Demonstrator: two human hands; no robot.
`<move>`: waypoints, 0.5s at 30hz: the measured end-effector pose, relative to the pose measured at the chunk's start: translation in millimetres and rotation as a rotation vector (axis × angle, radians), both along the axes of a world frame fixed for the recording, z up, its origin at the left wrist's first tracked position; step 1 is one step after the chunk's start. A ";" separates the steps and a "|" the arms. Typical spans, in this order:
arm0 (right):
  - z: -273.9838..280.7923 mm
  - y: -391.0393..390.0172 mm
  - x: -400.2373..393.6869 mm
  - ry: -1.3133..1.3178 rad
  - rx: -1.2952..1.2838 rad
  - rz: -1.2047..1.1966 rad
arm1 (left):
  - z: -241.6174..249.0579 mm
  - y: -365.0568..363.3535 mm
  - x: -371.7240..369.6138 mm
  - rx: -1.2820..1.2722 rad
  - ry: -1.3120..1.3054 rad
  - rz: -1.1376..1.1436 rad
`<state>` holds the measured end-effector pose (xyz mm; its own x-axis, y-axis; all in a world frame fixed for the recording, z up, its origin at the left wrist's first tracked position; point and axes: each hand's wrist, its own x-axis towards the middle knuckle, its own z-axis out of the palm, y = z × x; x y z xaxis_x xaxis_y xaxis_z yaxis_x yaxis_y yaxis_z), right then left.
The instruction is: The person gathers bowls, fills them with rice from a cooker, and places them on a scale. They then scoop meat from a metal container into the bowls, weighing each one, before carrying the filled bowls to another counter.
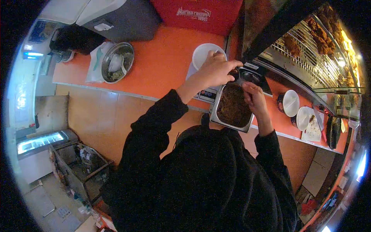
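Observation:
My left hand (217, 70) reaches over the edge of a white bowl (199, 55) on the counter. Its thumb and index finger close about the edge of a dark, round-rimmed piece (251, 75). My right hand (256, 96) is closed, its fingertips at the near side of that same dark piece; what lies inside its grip is hidden. Right below both hands is a rectangular metal pan (242, 128) filled with a brown, crumbly food (233, 105). A scale-like panel (207, 94) shows partly under my left wrist.
A metal bowl (131, 52) with white and green contents stands on the orange counter (162, 58) at left. To the right are white tubs (290, 103), a cutting board (313, 133) and a heated case (297, 52) of fried food. A red cooler (216, 21) stands behind.

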<state>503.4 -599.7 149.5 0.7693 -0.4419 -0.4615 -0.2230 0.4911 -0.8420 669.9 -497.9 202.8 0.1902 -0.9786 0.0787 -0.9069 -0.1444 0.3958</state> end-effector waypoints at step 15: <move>-7.7 36.6 -84.3 0.500 -1.653 0.462 | -79.6 44.7 61.7 -0.375 0.369 0.301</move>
